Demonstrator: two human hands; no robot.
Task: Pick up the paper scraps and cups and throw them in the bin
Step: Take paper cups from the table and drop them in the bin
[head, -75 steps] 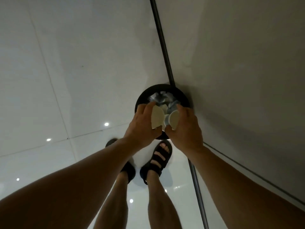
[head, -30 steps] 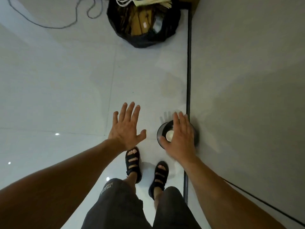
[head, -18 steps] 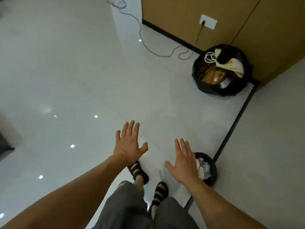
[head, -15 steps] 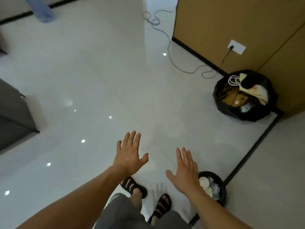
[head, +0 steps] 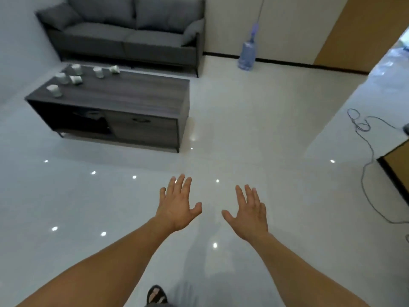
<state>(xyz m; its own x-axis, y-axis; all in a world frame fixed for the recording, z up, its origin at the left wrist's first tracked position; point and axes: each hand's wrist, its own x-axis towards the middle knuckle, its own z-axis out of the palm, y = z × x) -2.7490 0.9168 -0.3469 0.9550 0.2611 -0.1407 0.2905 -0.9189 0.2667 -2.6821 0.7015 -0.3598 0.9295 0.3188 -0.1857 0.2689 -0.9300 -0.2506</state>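
Six white paper cups [head: 76, 79] dot the dark wooden counter [head: 132, 91]; left grip [head: 177, 206] and right grip [head: 247, 213] splayed, empty.

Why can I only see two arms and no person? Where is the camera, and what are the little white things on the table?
The camera sits on a person's head and looks forward and down, so you see their own arms. The left hand and right hand reach out over the shiny white tiled floor, fingers spread, holding nothing. The little white things are six small white paper cups on the low dark grey wooden table; a couple seem tipped over. Behind it is a grey fabric sofa. A big clear blue water bottle stands by the wall, and a thin grey cable curls across the floor on the right. A black sandal peeks in at the bottom.
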